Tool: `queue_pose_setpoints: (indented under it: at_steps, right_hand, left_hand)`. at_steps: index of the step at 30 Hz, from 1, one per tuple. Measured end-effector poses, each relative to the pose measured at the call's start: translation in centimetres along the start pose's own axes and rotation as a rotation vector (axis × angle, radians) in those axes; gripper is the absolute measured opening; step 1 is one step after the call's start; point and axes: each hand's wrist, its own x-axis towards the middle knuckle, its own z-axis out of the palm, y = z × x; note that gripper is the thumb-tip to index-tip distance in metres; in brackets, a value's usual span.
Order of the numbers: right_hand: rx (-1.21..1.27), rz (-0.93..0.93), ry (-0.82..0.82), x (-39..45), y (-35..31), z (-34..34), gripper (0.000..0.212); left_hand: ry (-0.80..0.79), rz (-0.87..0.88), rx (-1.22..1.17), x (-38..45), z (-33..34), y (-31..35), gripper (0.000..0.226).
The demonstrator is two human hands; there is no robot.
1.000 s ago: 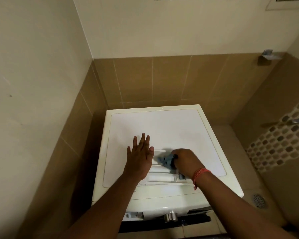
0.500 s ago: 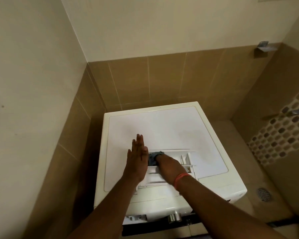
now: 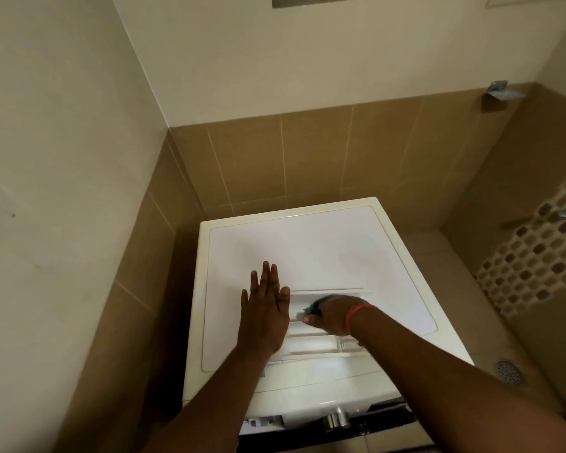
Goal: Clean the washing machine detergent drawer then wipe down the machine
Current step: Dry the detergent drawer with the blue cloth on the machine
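Observation:
The white washing machine [image 3: 324, 243] stands in a tiled corner, seen from above. The white detergent drawer [image 3: 311, 346] lies on its top, near the front. My left hand [image 3: 264, 313] rests flat with straight fingers on the machine top, at the drawer's left end. My right hand [image 3: 332, 315], with an orange band at the wrist, grips a dark blue-grey cloth [image 3: 315, 307] and presses it into the drawer's compartments. Most of the cloth is hidden under the hand.
Walls close in on the left and behind the machine. A metal knob [image 3: 335, 420] sticks out of the front panel. To the right are a tiled floor with a round drain [image 3: 510, 372], a mosaic wall strip [image 3: 536, 256] and a metal wall bracket [image 3: 500, 89].
My right hand with the cloth went left along the drawer and has now come back a little toward the middle. My left hand stayed flat in place. The camera tilted slightly.

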Motion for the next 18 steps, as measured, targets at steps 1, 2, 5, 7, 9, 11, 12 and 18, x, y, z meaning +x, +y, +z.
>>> queue_pose_setpoints:
  at_steps: [1, 2, 5, 7, 9, 11, 12, 18]
  right_hand:
    - [-0.019, -0.046, 0.018, -0.1, -0.5, 0.1, 0.059]
    - [0.015, -0.125, 0.046, -0.1, -1.2, 0.3, 0.052]
    - [0.251, -0.350, 0.122, 0.0, -3.1, 1.7, 0.037]
    - [0.283, -0.349, 0.146, 0.0, -1.9, 2.1, 0.041]
    - [0.187, -0.267, 0.125, -0.2, 0.3, 1.7, 0.043]
    - [0.078, -0.157, 0.117, -0.2, 2.0, 1.1, 0.038]
    - [0.027, -0.120, 0.133, -0.1, 2.1, 0.9, 0.035]
    - [0.192, -0.311, 0.215, 0.1, -3.0, 1.9, 0.037]
  left_hand:
    - [0.002, -0.002, 0.021, 0.1, 0.0, 0.0, 0.064]
    - [-0.001, -0.005, 0.043, 0.1, 0.0, 0.1, 0.066]
    - [-0.014, -0.015, 0.091, 0.3, 0.1, 0.2, 0.067]
    - [-0.009, -0.016, 0.111, 0.3, 0.1, 0.2, 0.066]
    - [-0.013, -0.016, 0.115, 0.3, 0.0, 0.1, 0.066]
    - [-0.013, -0.021, 0.100, 0.3, 0.0, 0.2, 0.066]
    - [-0.012, -0.022, 0.099, 0.3, 0.0, 0.2, 0.066]
    - [-0.018, -0.033, 0.085, 0.4, 0.1, 0.3, 0.064]
